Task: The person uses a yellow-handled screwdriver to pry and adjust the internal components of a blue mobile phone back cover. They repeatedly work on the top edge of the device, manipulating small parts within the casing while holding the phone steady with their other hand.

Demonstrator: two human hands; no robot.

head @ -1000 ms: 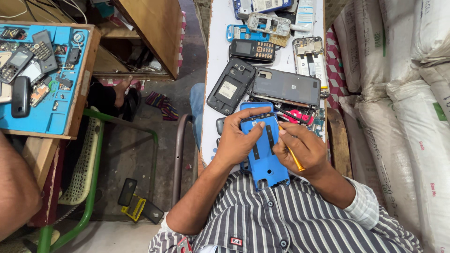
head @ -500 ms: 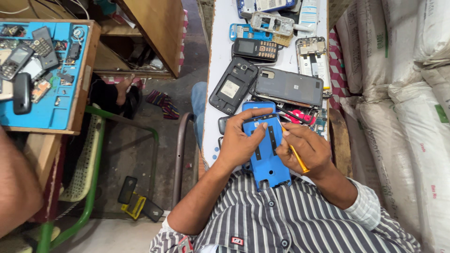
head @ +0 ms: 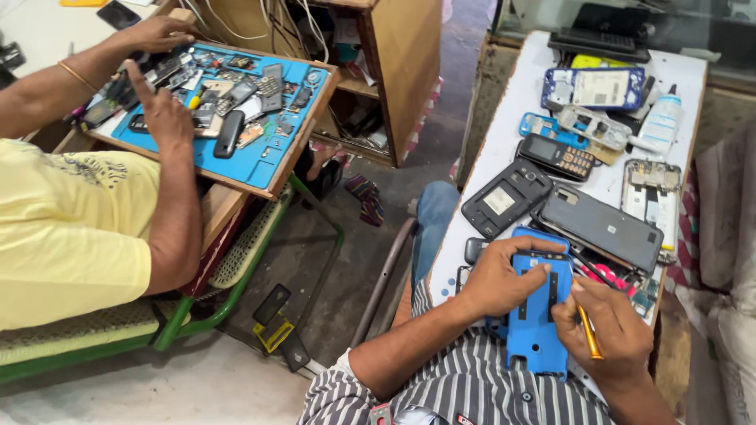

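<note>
A blue phone housing (head: 539,330) lies at the near edge of the white table (head: 498,142), over my lap. My left hand (head: 500,277) grips its upper left side, fingers curled over the top edge. My right hand (head: 618,334) rests against the housing's right edge and holds a thin yellow tool (head: 587,334) pointing down. Just beyond my hands lie a dark grey phone back (head: 602,228) and a black phone with its back off (head: 504,197).
Further along the table are a keypad phone (head: 559,156), a blue phone frame (head: 594,88), a bare phone board (head: 650,193) and a white bottle (head: 658,124). At left a person in a yellow shirt (head: 71,228) handles parts on a blue mat tray (head: 248,169). Sacks (head: 720,220) line the right.
The view has swung left and down, bringing the person in yellow into sight. My hands stay on the blue housing, the left fingers now over its top edge.
</note>
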